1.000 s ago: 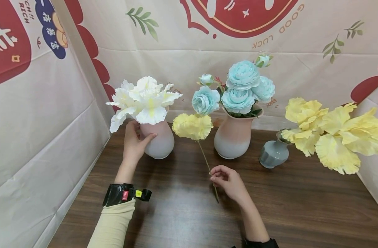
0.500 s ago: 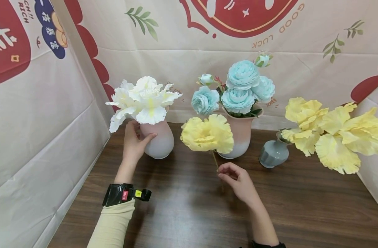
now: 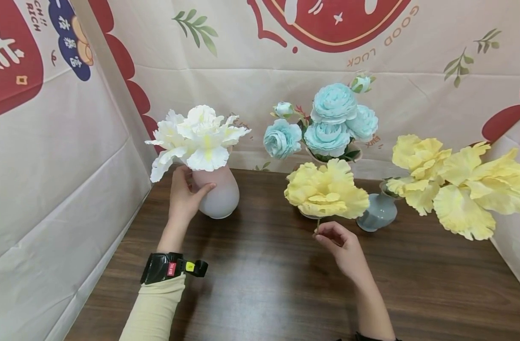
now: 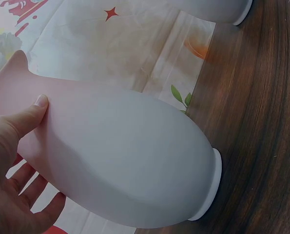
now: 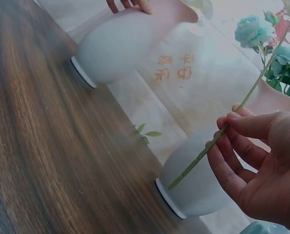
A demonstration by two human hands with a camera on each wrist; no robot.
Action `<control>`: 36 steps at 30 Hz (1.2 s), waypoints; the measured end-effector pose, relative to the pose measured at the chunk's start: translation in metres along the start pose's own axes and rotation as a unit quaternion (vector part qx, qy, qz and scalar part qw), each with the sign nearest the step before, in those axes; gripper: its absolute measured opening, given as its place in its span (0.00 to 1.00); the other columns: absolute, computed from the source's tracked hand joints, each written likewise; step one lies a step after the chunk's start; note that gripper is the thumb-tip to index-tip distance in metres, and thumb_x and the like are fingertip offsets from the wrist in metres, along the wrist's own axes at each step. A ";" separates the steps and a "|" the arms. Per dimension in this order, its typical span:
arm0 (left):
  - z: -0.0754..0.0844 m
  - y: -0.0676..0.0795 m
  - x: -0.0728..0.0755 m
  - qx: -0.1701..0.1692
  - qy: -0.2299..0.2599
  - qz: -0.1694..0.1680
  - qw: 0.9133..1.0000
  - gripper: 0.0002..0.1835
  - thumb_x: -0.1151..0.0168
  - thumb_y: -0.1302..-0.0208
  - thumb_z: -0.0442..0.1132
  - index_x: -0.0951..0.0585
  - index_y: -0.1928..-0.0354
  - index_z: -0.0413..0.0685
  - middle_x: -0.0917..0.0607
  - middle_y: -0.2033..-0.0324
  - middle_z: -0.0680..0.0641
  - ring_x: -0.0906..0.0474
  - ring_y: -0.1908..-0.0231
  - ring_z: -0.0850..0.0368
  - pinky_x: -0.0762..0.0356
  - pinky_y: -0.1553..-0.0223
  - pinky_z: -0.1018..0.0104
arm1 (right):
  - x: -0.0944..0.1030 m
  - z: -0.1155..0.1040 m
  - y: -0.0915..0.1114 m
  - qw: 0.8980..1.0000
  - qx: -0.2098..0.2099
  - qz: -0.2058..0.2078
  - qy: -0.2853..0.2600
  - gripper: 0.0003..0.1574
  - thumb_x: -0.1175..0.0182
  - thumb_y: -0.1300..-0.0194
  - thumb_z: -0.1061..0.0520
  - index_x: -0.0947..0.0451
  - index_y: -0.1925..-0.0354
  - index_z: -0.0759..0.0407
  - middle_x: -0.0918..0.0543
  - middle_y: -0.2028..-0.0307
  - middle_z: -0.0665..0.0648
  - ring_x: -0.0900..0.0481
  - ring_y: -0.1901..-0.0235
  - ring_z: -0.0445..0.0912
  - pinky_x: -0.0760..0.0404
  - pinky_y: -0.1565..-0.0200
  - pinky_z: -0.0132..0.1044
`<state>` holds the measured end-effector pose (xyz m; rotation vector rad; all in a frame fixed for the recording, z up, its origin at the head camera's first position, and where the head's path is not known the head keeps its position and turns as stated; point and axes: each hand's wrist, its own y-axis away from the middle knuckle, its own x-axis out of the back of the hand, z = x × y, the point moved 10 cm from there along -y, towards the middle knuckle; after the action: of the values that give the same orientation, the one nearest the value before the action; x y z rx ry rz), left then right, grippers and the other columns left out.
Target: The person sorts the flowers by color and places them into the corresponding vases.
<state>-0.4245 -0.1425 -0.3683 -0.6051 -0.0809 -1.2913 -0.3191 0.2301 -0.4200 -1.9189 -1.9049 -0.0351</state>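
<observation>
My left hand [image 3: 184,196] holds the neck of a pink-and-white vase [image 3: 221,194], thumb on the front and fingers round behind. White flowers [image 3: 206,147] fill its mouth. In the left wrist view the vase [image 4: 125,146] stands upright on its base. Between thumb and fingertips my right hand [image 3: 341,246] pinches the thin stem of a yellow flower [image 3: 328,192]. The bloom overlaps a second pink-and-white vase in the head view. In the right wrist view the lower end of the green stem [image 5: 196,163] sticks out free below the fingers, in front of that second vase [image 5: 193,180].
Light-blue flowers [image 3: 334,104] stand in the second vase. To its right, a small grey-blue vase [image 3: 377,213] bears large yellow flowers [image 3: 464,189] leaning right. Printed cloth [image 3: 243,85] walls the back and sides of the dark wooden table [image 3: 251,284].
My right hand has moved right with the yellow flower, from between the two large vases to in front of the second one, and its bloom looks larger. The left hand stays still.
</observation>
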 end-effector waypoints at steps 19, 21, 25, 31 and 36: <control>0.001 0.000 0.002 -0.020 0.003 0.011 1.000 0.39 0.26 0.51 0.43 0.35 0.40 0.39 0.30 0.44 0.37 0.29 0.46 0.44 0.26 0.45 0.41 | 0.060 -0.024 -0.002 0.989 0.073 0.077 -0.100 0.05 0.45 0.39 0.77 0.30 0.63 0.81 0.15 0.66 0.47 0.18 0.64 0.39 0.18 0.64 0.20; 0.001 0.000 0.002 -0.020 0.001 0.010 1.000 0.39 0.26 0.51 0.43 0.35 0.39 0.39 0.30 0.43 0.37 0.30 0.46 0.44 0.26 0.45 0.41 | 0.074 -0.028 -0.003 0.986 0.070 0.103 -0.113 0.05 0.44 0.40 0.78 0.29 0.63 0.81 0.15 0.67 0.48 0.18 0.65 0.39 0.19 0.64 0.19; 0.002 -0.001 0.003 -0.020 0.004 0.010 1.000 0.40 0.25 0.51 0.44 0.35 0.39 0.39 0.30 0.44 0.36 0.30 0.45 0.43 0.26 0.45 0.41 | 0.103 -0.034 -0.006 0.975 0.054 0.171 -0.129 0.04 0.44 0.42 0.79 0.27 0.65 0.80 0.14 0.70 0.50 0.19 0.69 0.39 0.19 0.68 0.19; 0.000 -0.001 0.003 -0.026 0.018 0.015 0.999 0.39 0.25 0.51 0.44 0.34 0.40 0.38 0.29 0.44 0.36 0.30 0.46 0.43 0.26 0.46 0.41 | 0.133 -0.044 -0.013 0.959 0.066 0.199 -0.189 0.04 0.45 0.41 0.80 0.27 0.65 0.81 0.15 0.70 0.55 0.18 0.68 0.44 0.16 0.65 0.24; 0.001 -0.002 0.003 -0.033 0.016 0.017 0.999 0.40 0.25 0.52 0.46 0.34 0.40 0.39 0.29 0.44 0.37 0.30 0.45 0.44 0.26 0.45 0.42 | 0.152 -0.062 -0.020 0.969 0.123 0.203 -0.071 0.06 0.45 0.42 0.80 0.24 0.64 0.80 0.15 0.71 0.47 0.19 0.67 0.38 0.21 0.62 0.19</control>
<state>-0.4250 -0.1449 -0.3655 -0.6387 -0.0022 -1.2748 -0.3128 0.3534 -0.3099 -2.1377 -1.4781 0.4517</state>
